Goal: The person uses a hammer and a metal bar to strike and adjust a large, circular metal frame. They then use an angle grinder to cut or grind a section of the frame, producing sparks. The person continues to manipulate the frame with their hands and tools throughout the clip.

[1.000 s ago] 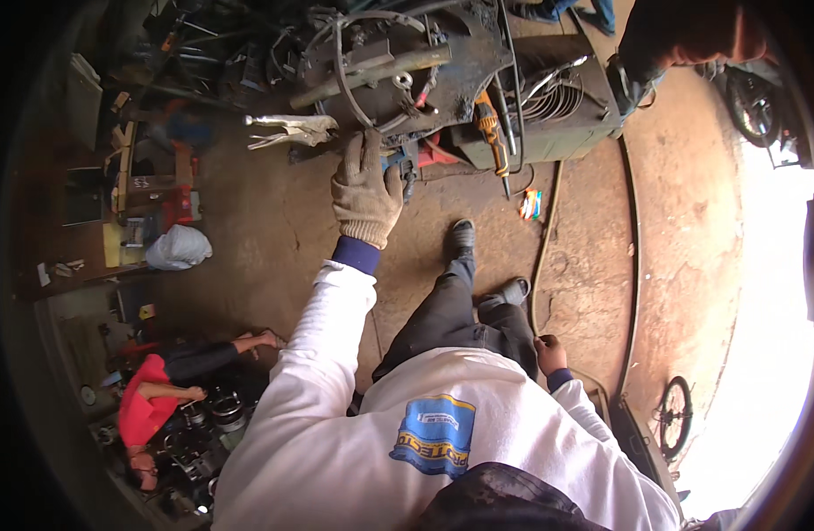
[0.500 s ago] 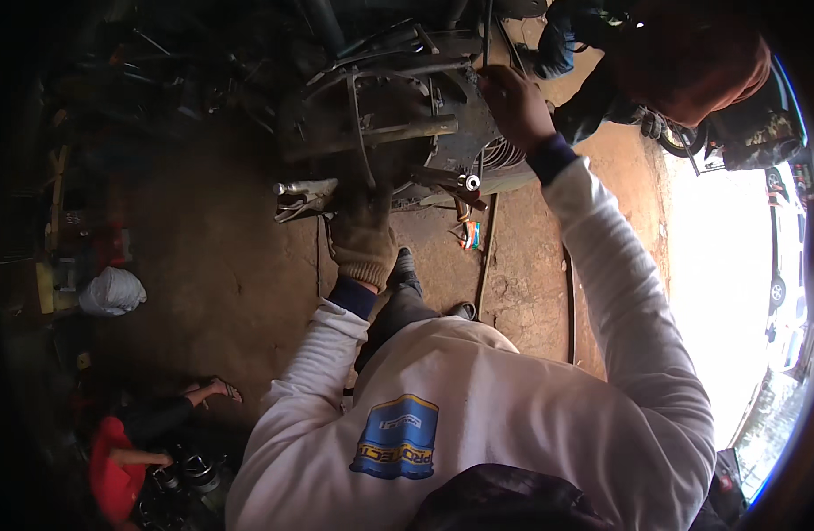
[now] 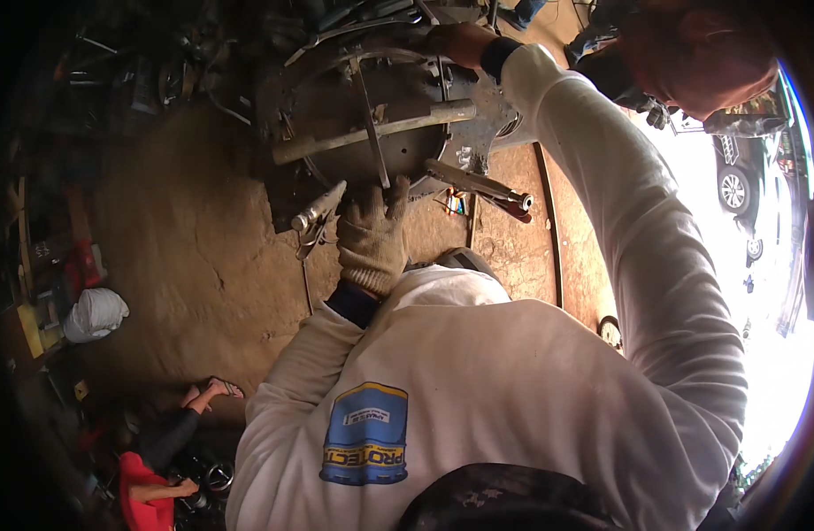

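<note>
A dark round metal frame (image 3: 336, 93) with a flat bar (image 3: 301, 149) and a thin curved strip (image 3: 370, 124) across it stands before me. My left hand (image 3: 372, 237), in a tan knit glove, rests at its near edge with fingers apart, by the strip's lower end. Locking pliers (image 3: 320, 209) are clamped at the near left edge; a second pair of pliers (image 3: 482, 188) juts from the near right. My bare right hand (image 3: 464, 44) reaches over the frame's far right side, beside loose hand tools; its fingertips are in shadow.
A person in a reddish head covering (image 3: 699, 62) is close at the far right. Someone in a red shirt (image 3: 146, 491) crouches at the lower left. A white sack (image 3: 95, 315) lies on the left floor. Dark metal clutter (image 3: 150, 80) fills the far left.
My right hand has moved left and farther away, away from the upright rod it was by. The view has shifted closer over the frame; my left hand stays at its near edge.
</note>
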`<move>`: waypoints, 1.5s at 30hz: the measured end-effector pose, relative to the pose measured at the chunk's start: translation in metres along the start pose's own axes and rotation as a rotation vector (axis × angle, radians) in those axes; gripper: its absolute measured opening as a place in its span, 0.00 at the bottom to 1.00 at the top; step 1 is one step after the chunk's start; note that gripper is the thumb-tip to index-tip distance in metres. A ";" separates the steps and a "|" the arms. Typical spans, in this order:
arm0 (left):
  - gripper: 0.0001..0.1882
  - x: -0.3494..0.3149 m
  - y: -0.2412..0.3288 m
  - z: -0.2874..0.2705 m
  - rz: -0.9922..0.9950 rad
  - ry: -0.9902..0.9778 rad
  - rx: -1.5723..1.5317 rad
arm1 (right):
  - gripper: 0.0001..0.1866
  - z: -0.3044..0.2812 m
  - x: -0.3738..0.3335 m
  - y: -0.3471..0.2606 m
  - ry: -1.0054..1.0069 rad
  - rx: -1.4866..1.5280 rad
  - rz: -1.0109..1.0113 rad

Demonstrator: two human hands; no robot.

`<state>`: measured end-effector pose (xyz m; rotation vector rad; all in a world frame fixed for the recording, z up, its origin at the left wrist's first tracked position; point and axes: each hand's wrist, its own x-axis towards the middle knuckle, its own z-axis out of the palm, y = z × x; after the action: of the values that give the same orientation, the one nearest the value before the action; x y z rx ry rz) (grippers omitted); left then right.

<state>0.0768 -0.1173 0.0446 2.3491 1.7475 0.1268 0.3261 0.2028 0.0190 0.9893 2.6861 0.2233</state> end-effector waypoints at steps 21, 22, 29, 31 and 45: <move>0.35 0.001 -0.010 0.003 0.071 0.087 0.021 | 0.14 -0.123 -0.064 -0.004 0.232 0.052 0.177; 0.36 0.000 -0.011 -0.001 0.035 0.032 0.041 | 0.13 -0.152 -0.085 -0.027 0.262 0.306 0.386; 0.36 0.003 -0.008 0.004 0.061 0.081 -0.009 | 0.15 -0.054 -0.311 -0.217 0.614 1.020 1.417; 0.36 0.004 -0.007 0.001 0.073 0.102 -0.026 | 0.16 -0.021 -0.351 -0.288 0.421 0.985 1.462; 0.27 0.005 -0.016 0.012 0.193 0.292 -0.082 | 0.16 -0.018 -0.244 -0.318 0.245 1.182 0.734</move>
<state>0.0653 -0.1098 0.0295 2.5362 1.5886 0.5872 0.3039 -0.1976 0.0093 2.3274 2.3654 -1.3186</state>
